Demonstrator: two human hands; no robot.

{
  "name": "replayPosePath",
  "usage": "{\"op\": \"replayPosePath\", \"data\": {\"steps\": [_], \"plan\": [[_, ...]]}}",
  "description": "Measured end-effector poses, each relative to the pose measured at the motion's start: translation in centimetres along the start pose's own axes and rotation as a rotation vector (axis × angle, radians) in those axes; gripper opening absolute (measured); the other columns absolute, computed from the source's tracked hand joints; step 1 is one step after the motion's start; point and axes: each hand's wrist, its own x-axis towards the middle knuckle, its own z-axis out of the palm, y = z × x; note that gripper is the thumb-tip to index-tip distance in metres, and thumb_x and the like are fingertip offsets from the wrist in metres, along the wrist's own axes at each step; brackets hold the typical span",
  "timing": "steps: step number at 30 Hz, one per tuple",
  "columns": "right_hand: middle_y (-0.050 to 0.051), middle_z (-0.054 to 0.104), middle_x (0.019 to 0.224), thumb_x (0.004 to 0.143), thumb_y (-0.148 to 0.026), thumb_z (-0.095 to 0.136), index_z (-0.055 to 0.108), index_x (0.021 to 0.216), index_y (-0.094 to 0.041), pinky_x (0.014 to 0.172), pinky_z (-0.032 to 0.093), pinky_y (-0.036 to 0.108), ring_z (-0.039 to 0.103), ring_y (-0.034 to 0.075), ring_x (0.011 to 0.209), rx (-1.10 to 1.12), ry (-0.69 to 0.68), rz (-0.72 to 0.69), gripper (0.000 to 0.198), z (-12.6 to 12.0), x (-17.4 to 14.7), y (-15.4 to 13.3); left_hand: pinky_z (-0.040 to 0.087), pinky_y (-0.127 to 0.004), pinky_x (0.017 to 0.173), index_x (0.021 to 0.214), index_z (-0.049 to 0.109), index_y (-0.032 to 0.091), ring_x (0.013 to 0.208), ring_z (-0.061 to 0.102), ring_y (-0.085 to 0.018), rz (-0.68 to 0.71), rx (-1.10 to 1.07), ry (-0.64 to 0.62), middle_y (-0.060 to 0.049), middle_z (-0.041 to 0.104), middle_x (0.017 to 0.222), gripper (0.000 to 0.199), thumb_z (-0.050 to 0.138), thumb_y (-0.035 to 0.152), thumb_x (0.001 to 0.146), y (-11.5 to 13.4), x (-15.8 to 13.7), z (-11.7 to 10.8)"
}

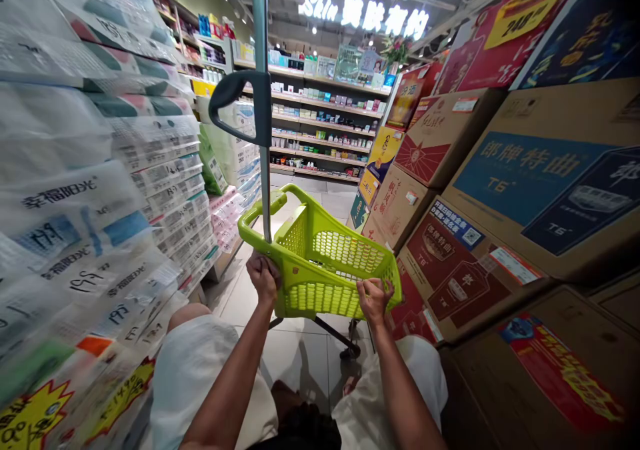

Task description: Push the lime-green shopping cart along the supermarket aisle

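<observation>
In front of me stands a lime-green shopping cart (340, 247) with perforated walls and dark legs. A metal pole (267, 190) rises from its left end, with a dark grey handle (263, 110) partway up. My left hand (263, 278) is closed on the cart's near left corner, just below the foot of the pole. Farther right, my right hand (374, 299) has its fingers curled against the near side wall of the cart. Both hands' fingertips are partly hidden. Little of the basket's inside shows, and I cannot make out any goods in it.
Plastic-wrapped packs (95, 243) with price signs are stacked high along the left. Cardboard cartons (540, 183) form a wall close on the right. Shelves (325, 107) of small products cross the far end. Pale floor tiles (235, 290) lie beneath the cart.
</observation>
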Motion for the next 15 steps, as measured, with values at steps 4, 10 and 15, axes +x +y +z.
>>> {"op": "replayPosePath", "data": {"steps": [4,10,15], "plan": [[0.001,0.072,0.074,0.105,-0.056,0.040,0.066,0.070,-0.024,0.116,0.021,0.047,0.065,0.023,0.093,-0.001,-0.021,0.044,0.054,-0.2,0.2,0.9,0.049,-0.026,0.071,0.087,0.052,0.021,0.073,0.053,-0.014,-0.119,0.086,-0.010,0.002,0.053,0.076,0.013,0.059,0.032,0.090,0.1,-1.7,-1.1],[0.003,0.075,0.082,0.109,-0.051,0.031,0.067,0.082,-0.026,0.114,0.019,0.045,0.062,0.023,0.092,0.014,-0.084,0.069,0.052,0.6,0.6,-2.8,0.046,-0.046,0.104,0.120,0.061,0.018,0.111,0.054,-0.028,0.490,0.421,-0.018,-0.012,0.055,0.113,0.036,0.065,0.034,0.089,2.0,-5.1,-1.3],[0.003,0.072,0.083,0.108,-0.051,0.032,0.060,0.079,-0.023,0.107,0.025,0.041,0.062,0.022,0.093,0.109,-0.092,0.103,0.049,1.8,0.2,-6.1,0.046,-0.049,0.101,0.120,0.066,0.016,0.109,0.055,-0.033,0.645,0.726,-0.105,-0.015,0.056,0.108,0.033,0.062,0.028,0.090,6.1,-2.7,0.0]]}}
